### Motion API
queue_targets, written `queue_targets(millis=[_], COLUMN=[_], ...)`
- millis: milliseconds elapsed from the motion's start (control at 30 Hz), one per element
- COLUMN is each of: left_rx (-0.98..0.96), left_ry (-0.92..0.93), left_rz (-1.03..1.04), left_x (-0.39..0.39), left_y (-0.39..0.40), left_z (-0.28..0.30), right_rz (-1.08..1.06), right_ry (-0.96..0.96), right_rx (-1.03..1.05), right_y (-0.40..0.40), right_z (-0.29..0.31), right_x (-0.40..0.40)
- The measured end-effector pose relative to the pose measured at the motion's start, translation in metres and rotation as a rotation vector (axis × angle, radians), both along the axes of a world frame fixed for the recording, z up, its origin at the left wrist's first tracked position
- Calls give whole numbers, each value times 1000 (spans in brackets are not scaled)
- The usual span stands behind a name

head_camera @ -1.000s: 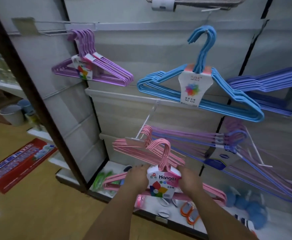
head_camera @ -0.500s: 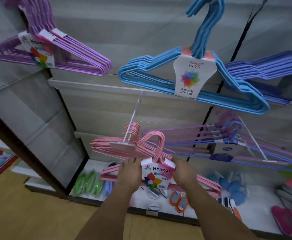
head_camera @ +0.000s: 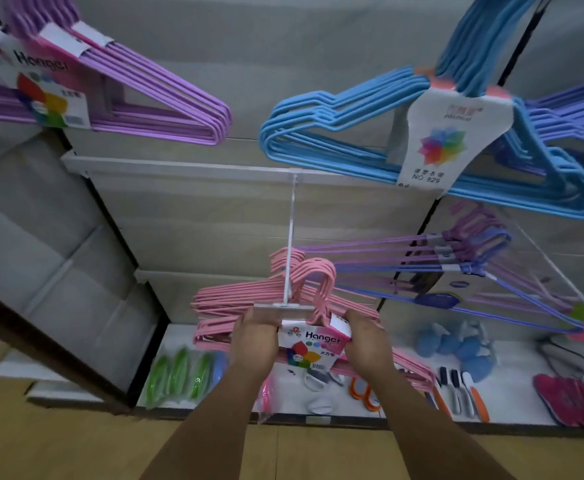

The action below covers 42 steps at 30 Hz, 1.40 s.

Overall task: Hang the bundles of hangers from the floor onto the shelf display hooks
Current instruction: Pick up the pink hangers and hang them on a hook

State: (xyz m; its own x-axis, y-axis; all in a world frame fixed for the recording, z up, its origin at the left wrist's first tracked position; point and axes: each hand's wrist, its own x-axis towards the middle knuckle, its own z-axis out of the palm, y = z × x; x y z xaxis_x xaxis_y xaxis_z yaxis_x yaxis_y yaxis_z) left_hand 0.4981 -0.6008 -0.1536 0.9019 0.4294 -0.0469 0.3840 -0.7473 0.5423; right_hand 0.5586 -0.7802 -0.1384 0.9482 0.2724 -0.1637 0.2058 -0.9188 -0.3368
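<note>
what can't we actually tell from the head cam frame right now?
- Head view: whether the pink bundle is already on the display hook; the hook's price tag plate and both hands cover the spot.
- Left hand, right hand: fingertips hidden behind the bundle and its label.
- Blue bundle: its hook tops are cut off by the top edge.
- Bottom-shelf items: blurred.
</note>
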Motion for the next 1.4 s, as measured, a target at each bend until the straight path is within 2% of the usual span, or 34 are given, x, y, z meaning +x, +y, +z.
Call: queue_targets(millis=[100, 133, 167, 233, 333, 400, 500, 600, 667, 733, 800, 867, 1067, 1233, 1400], left_rx=[-52, 27, -109, -220, 33, 99, 63, 115, 124, 51, 264, 380, 398, 437, 506], left_ry=[2, -42, -128, -208, -92, -107, -119, -81, -128, -137, -32, 26, 279, 345, 414], left_rz=[-5, -20, 36, 51, -58, -73, -84, -100, -88, -69, -118, -173, -399, -440, -502], left_x=[2, 3, 0, -1, 4, 7, 5, 7, 7, 12, 21, 26, 50, 61, 70], left_y=[8, 10, 9, 12, 16, 20, 25, 37, 41, 39, 39, 40, 41, 48, 50], left_z=[-5, -12, -7, -9, -17, -22, -26, -38, -32, -21, -12, -8, -2, -6, -12], right_rz=[-5, 0, 5, 10, 44, 85, 146, 217, 232, 227, 215, 190, 223, 265, 226], right_ry=[-1, -3, -7, -16, -41, -70, -110, -142, -140, -136, -144, -144, -88, 16, 25], right_rx=[26, 40, 57, 83, 65, 27, 17, -38, -64, -69, -69, -75, -160, -141, -108], right_y=[7, 10, 12, 16, 18, 20, 26, 35, 38, 39, 38, 36, 28, 28, 33], right_z=[-8, -11, -14, -18, -25, -30, -36, -38, -37, -37, -39, -42, -36, -37, -48], right_x=[-1, 0, 0, 2, 7, 12, 16, 20, 24, 28, 31, 33, 40, 52, 61])
